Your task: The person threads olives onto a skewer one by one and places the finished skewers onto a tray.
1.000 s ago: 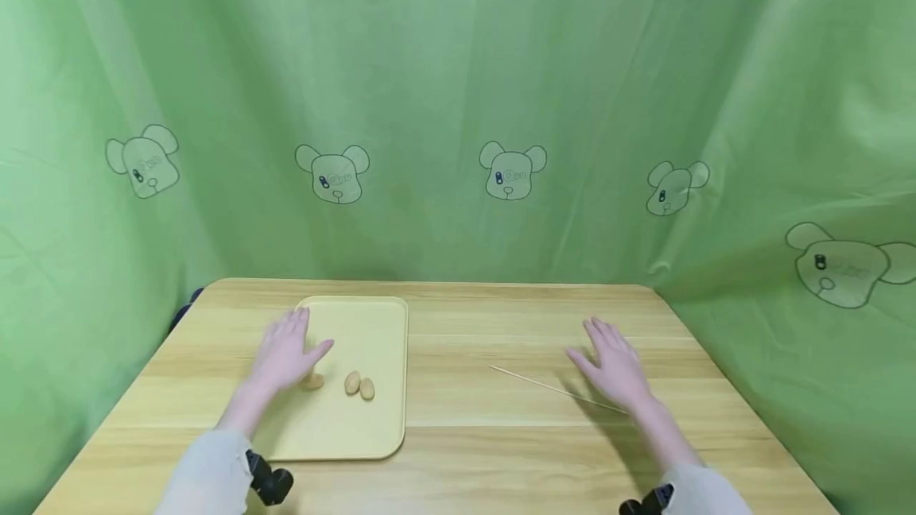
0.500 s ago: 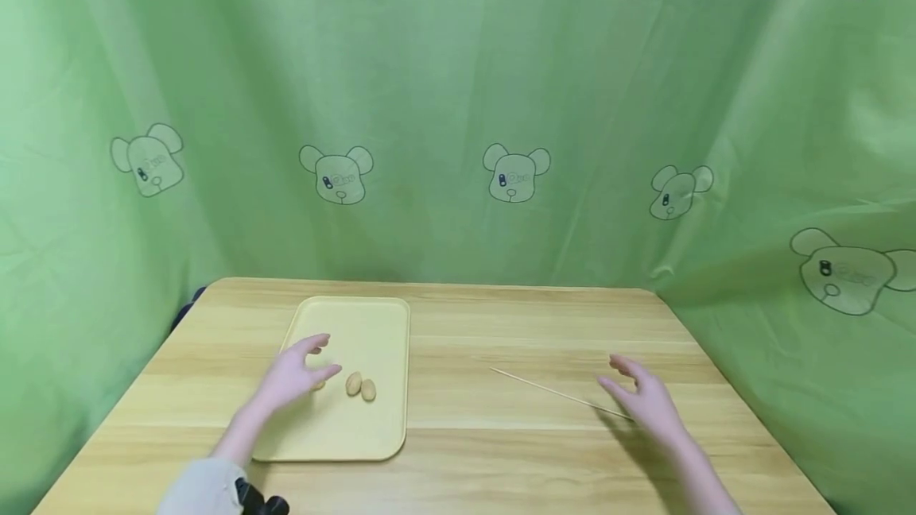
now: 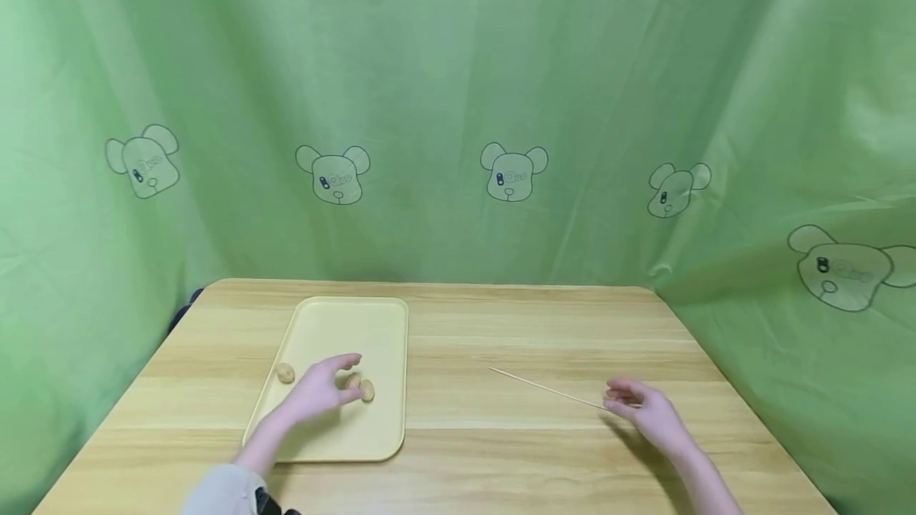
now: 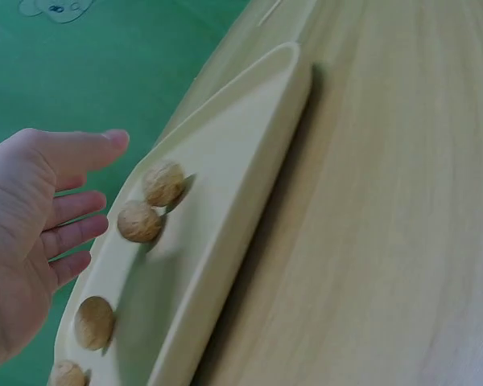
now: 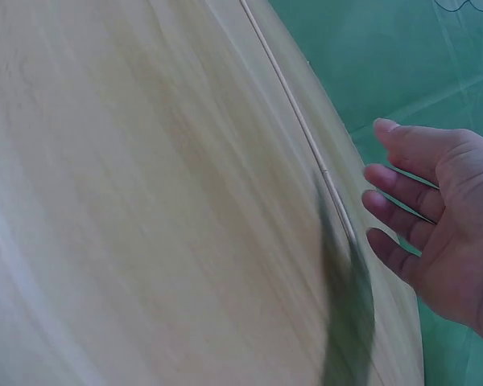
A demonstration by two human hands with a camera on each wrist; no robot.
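Observation:
A thin wooden skewer (image 3: 544, 387) lies slantwise on the table's right half. My right hand (image 3: 647, 413) hovers over its near end, fingers bent and thumb apart from them. In the right wrist view the skewer (image 5: 294, 100) lies on the wood, and the right hand (image 5: 459, 217) holds nothing. My left hand (image 3: 318, 390) hangs over a pale yellow tray (image 3: 368, 332), partly hiding two walnuts (image 3: 367, 390). Another walnut (image 3: 285, 373) lies at the tray's left side. Several walnuts (image 4: 139, 221) show in the left wrist view, apart from the left hand (image 4: 24, 217).
The light wood table (image 3: 472, 451) carries the tray on its left half. A green curtain (image 3: 429, 237) printed with bear heads hangs behind and along both sides. The tray's low rim (image 3: 406, 388) runs all round it.
My left hand has moved right and nearer over the tray, uncovering the left walnut. My right hand has drawn nearer and down toward the skewer's near end. Fingers of both hands have bent more.

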